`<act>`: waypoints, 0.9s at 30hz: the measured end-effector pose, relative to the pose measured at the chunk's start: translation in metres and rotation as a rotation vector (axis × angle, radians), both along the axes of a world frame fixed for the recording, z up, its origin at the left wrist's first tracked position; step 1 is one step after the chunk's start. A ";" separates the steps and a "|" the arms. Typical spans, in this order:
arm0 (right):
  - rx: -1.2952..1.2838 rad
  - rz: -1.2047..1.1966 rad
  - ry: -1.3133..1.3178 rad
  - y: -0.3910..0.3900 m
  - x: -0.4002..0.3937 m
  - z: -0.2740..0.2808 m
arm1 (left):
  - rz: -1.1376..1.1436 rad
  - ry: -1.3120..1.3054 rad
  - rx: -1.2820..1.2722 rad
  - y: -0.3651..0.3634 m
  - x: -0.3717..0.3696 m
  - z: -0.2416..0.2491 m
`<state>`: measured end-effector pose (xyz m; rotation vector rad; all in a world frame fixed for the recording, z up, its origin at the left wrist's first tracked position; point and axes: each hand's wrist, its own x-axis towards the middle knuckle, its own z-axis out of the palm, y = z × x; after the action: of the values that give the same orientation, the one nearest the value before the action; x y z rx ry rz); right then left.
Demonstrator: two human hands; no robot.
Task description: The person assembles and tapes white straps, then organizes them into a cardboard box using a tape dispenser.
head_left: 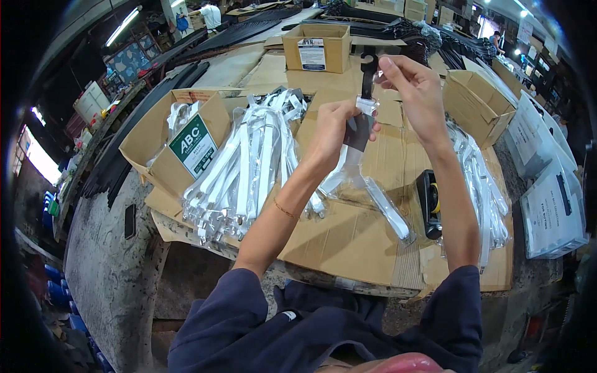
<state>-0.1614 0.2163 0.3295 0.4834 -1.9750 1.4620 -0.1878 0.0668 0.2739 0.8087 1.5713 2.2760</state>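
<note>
My left hand [336, 130] is closed around a white belt [387, 208] in a clear plastic sleeve, just below its black hanger hook [369, 69]. A dark card or panel shows under those fingers. The strap's lower part hangs down over the cardboard. Beside the hook, my right hand [415, 93] is pinched, with what looks like the clear film of the sleeve at its fingertips. Left of my forearm lies a large pile of bagged white belts [255, 149]. More bagged white belts [479, 186] lie beyond my right forearm.
Cardboard [336, 242] covers the table. Open boxes stand at the left [149, 146], back [339, 53] and right [476, 105]. A black tape dispenser [428, 208] sits by my right forearm, plastic bins [553, 211] further right. A phone [130, 221] lies left. Other people [210, 17] are far back.
</note>
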 end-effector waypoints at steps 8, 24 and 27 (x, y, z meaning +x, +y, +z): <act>0.118 -0.043 0.008 -0.008 0.005 -0.009 | 0.013 0.011 -0.010 0.001 -0.002 -0.003; 0.068 0.059 -0.115 -0.004 -0.004 -0.020 | 0.015 0.031 -0.013 0.004 0.005 -0.018; 0.059 0.104 -0.122 -0.007 -0.003 -0.020 | 0.076 0.010 0.000 0.005 0.005 -0.017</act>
<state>-0.1639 0.2096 0.3091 0.5415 -2.1217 1.5328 -0.1825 0.0715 0.2574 0.7738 1.6330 2.3281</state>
